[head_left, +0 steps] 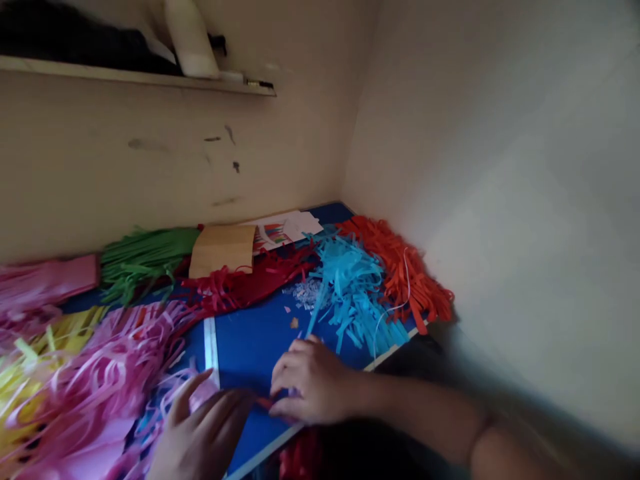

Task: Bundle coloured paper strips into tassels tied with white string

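Both hands point(317, 383) are over a blue tabletop point(250, 343) (coloured fringes point(347, 270) nearby).

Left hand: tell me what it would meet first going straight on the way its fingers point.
Likely the small, blurred reddish piece just ahead of the left hand, then the right hand beyond it; depth, and any contact already made, are unclear.

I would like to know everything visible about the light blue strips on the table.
The light blue strips form a loose, tangled heap of narrow ribbons that look like paper. They lie on the blue tabletop, reaching its near edge at right. Orange-red strips adjoin them on the right, and a thin white string crosses them. One strip points toward the right hand; whether they touch is unclear.
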Available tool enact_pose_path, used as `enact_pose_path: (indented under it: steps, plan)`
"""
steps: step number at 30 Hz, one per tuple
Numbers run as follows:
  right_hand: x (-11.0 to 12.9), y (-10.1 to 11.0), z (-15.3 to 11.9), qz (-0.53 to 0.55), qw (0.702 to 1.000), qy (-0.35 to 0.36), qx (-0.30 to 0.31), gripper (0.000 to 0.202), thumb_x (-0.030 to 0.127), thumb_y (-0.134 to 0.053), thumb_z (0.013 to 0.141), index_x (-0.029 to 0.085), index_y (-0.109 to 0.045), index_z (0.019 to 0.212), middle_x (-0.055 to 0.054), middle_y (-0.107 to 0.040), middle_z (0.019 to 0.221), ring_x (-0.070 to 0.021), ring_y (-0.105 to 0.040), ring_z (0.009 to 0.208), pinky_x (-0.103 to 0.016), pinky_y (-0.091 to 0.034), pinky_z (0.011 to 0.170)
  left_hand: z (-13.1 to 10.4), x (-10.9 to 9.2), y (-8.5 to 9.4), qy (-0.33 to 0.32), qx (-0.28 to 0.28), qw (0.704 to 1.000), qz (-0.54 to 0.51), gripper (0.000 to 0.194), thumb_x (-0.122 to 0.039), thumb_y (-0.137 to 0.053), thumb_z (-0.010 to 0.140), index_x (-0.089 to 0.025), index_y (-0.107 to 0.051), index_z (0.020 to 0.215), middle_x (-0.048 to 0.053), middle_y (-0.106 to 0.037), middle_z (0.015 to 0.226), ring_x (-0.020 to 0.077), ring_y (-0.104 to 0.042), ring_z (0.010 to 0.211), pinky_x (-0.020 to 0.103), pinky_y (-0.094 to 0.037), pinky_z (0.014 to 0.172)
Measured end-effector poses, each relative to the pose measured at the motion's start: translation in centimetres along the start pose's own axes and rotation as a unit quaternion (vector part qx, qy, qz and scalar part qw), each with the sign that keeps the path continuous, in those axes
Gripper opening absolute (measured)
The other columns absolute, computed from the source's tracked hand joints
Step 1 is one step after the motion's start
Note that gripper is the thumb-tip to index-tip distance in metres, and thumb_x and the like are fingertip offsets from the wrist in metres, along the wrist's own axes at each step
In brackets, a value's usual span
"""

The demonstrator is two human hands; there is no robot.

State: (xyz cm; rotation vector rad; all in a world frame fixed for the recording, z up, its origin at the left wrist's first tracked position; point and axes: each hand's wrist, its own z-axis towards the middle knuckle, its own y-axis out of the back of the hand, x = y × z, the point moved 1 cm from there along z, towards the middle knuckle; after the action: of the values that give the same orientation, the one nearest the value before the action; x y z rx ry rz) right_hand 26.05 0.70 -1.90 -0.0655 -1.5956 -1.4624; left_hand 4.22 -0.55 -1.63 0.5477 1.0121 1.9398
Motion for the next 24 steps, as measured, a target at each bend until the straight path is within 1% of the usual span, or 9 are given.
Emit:
enact_pose_path:
  steps: [2, 5, 7, 9, 12, 16, 20, 22, 24]
  plan:
    - [1.6, 0.1, -0.9, 0.243, 0.967, -0.058, 0.042, 0.029, 0.046, -0.064, 0.088, 0.018, -0.074, 0.090, -0.003, -0.074, 0.093, -0.0159, -0.062, 0.086, -0.030, -0.042, 0.081, -0.5, -0.8, 1.8, -0.033, 0.006, 0.999, -0.011, 0.036, -0.011, -0.036, 0.097, -0.024, -0.069, 0.107, 0.000, -0.078, 0.093, 0.0134, -0.071, 0.082, 0.046, -0.016, 0.122]
    - [2.6, -0.4, -1.0, 0.529, 0.823, -0.172, 0.112, 0.040, 0.053, -0.080, 0.069, 0.015, -0.072, 0.079, 0.002, -0.069, 0.072, -0.0081, -0.054, 0.062, -0.021, -0.038, 0.059, -0.2, -1.3, 3.3, -0.072, -0.008, 0.997, -0.012, 0.032, -0.011, -0.042, 0.094, -0.020, -0.068, 0.109, 0.002, -0.078, 0.095, 0.0139, -0.072, 0.084, 0.045, -0.016, 0.123]
    - [2.8, -0.9, -0.7, 0.602, 0.763, -0.217, 0.090, 0.045, 0.050, -0.090, 0.053, 0.015, -0.070, 0.072, 0.005, -0.065, 0.064, -0.0043, -0.047, 0.051, -0.018, -0.033, 0.050, 0.3, -1.6, 3.5, -0.067, -0.044, 0.996, -0.027, 0.025, -0.011, -0.049, 0.091, -0.018, -0.069, 0.105, 0.002, -0.078, 0.091, 0.0125, -0.072, 0.081, 0.040, -0.021, 0.122]
    - [3.0, -1.3, -0.7, 0.626, 0.746, -0.224, 0.039, 0.044, 0.047, -0.092, 0.050, 0.014, -0.069, 0.068, 0.005, -0.063, 0.059, -0.0034, -0.046, 0.046, -0.018, -0.032, 0.046, 0.9, -2.3, 3.1, -0.014, -0.083, 0.996, -0.042, 0.018, -0.015, -0.053, 0.091, -0.019, -0.069, 0.097, 0.000, -0.077, 0.085, 0.0120, -0.072, 0.079, 0.033, -0.033, 0.116]
    - [3.6, -1.7, -1.1, 0.646, 0.732, -0.211, -0.047, 0.045, 0.046, -0.092, 0.051, 0.014, -0.065, 0.066, 0.004, -0.062, 0.054, -0.0050, -0.050, 0.043, -0.017, -0.033, 0.044, 1.2, -4.0, 2.1, 0.140, -0.121, 0.979, -0.087, 0.019, -0.031, -0.054, 0.095, -0.023, -0.069, 0.087, -0.001, -0.075, 0.081, 0.0127, -0.072, 0.077, 0.022, -0.052, 0.091]
    - [3.9, -2.3, -1.3, 0.688, 0.684, -0.217, -0.110, 0.048, 0.045, -0.093, 0.050, 0.016, -0.062, 0.072, 0.006, -0.061, 0.053, -0.0055, -0.049, 0.039, -0.016, -0.033, 0.040, 1.4, -6.2, 1.2, 0.281, -0.140, 0.931, -0.187, 0.016, -0.037, -0.060, 0.091, -0.025, -0.070, 0.087, -0.001, -0.074, 0.084, 0.0141, -0.072, 0.076, 0.021, -0.057, 0.075]
    - [4.2, -2.8, -1.4, 0.679, 0.700, -0.191, -0.113, 0.036, 0.041, -0.089, 0.060, 0.017, -0.063, 0.066, 0.005, -0.060, 0.053, -0.0050, -0.047, 0.041, -0.017, -0.034, 0.042, 1.6, -6.9, 0.9, 0.304, -0.125, 0.914, -0.236, 0.016, -0.034, -0.059, 0.091, -0.028, -0.072, 0.094, 0.001, -0.075, 0.089, 0.0153, -0.072, 0.080, 0.023, -0.058, 0.077]
    - [4.6, -2.9, -1.5, 0.641, 0.737, -0.159, -0.143, 0.032, 0.039, -0.087, 0.064, 0.018, -0.063, 0.063, 0.004, -0.060, 0.057, -0.0063, -0.048, 0.045, -0.019, -0.038, 0.046, 1.3, -6.7, 0.8, 0.295, -0.124, 0.920, -0.228, 0.016, -0.036, -0.060, 0.090, -0.028, -0.073, 0.094, 0.002, -0.075, 0.089, 0.0152, -0.072, 0.079, 0.022, -0.058, 0.076]
    - [4.5, -2.6, -1.3, 0.562, 0.799, -0.118, -0.175, 0.026, 0.039, -0.084, 0.069, 0.020, -0.067, 0.065, 0.003, -0.062, 0.063, -0.0097, -0.054, 0.054, -0.022, -0.043, 0.054, 0.3, -6.3, 0.5, 0.291, -0.136, 0.924, -0.207, 0.017, -0.039, -0.062, 0.089, -0.028, -0.074, 0.091, 0.001, -0.075, 0.088, 0.0149, -0.072, 0.078, 0.021, -0.058, 0.076]
